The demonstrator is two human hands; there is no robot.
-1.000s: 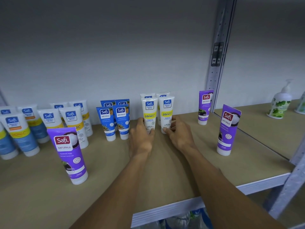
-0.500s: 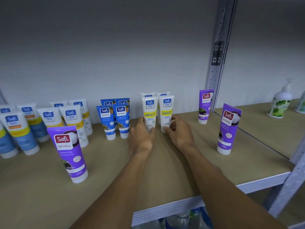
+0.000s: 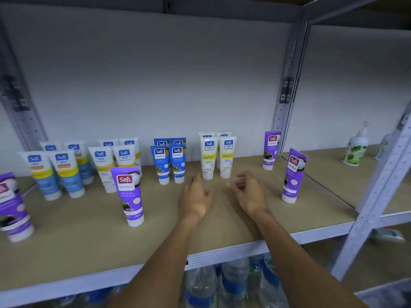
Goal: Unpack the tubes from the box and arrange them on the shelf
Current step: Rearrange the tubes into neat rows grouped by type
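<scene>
Two white Vitamin C tubes (image 3: 208, 157) (image 3: 226, 156) stand upright side by side near the back of the tan shelf (image 3: 89, 236), with two more white tubes behind them. My left hand (image 3: 196, 195) hovers just in front of the left tube, fingers relaxed, holding nothing. My right hand (image 3: 249, 193) is a little in front of the right tube, fingers loosely curled and empty. Blue tubes (image 3: 170, 162) stand to the left of the white pair. Purple tubes stand at the front left (image 3: 130, 193), far left (image 3: 12, 207), back right (image 3: 270, 150) and front right (image 3: 292, 175).
Several white-and-blue tubes (image 3: 55, 172) stand in rows at the back left. A grey metal upright (image 3: 287, 90) divides the shelf; a pump bottle (image 3: 354, 147) stands on the neighbouring shelf. Plastic water bottles (image 3: 222, 283) sit on the level below. No box is in view.
Both hands have let go of the two white Vitamin C tubes and drawn back toward me. The tubes stay upright where they were set.
</scene>
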